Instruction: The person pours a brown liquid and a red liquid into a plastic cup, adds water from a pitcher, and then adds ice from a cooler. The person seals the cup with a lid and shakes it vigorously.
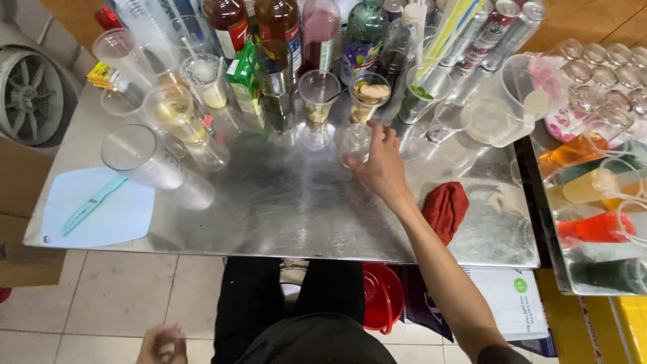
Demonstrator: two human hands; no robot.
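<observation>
My right hand (382, 164) reaches across the steel table (283, 209) and grips a small clear glass (355, 143) that stands near the middle of the back row. Just behind it are a stemmed glass (318, 101) and a clear cup holding pale pieces (368, 96). My left hand (162, 344) hangs low beside my leg, below the table's front edge; it is blurred and I cannot tell whether its fingers hold anything.
Syrup bottles (283, 27) and cans line the back edge. Several plastic cups (141, 158) stand at the left, next to a pale blue cutting board (101, 209) with a knife. A red cloth (445, 209) lies right; a clear jug (512, 101) beyond. A red bucket (383, 296) sits underneath.
</observation>
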